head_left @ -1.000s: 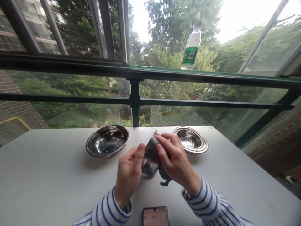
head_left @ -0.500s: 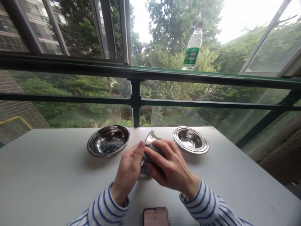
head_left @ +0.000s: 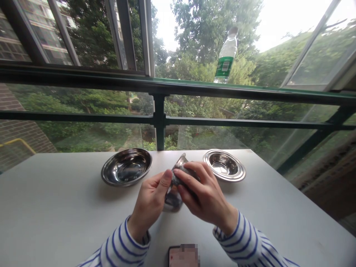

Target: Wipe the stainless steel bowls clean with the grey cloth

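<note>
A small shiny steel bowl (head_left: 172,197) stands tilted on its edge on the white table (head_left: 55,211), held between both hands. My left hand (head_left: 150,204) grips its left side, thumb pressed near the rim. My right hand (head_left: 204,196) wraps over its top and right side with the fingers curled round it. Much of the bowl is hidden by the fingers. Both sleeves are white with blue stripes.
A wider steel bowl (head_left: 107,177) sits behind to the left and a flat-rimmed steel dish (head_left: 239,173) behind to the right. A phone (head_left: 182,256) lies at the table's near edge. A plastic bottle (head_left: 226,59) stands on the green railing (head_left: 83,79) beyond.
The held bowl has turned and dropped lower in the hands. My right hand shifted over its top, and the dark piece seen below that hand a second ago no longer shows.
</note>
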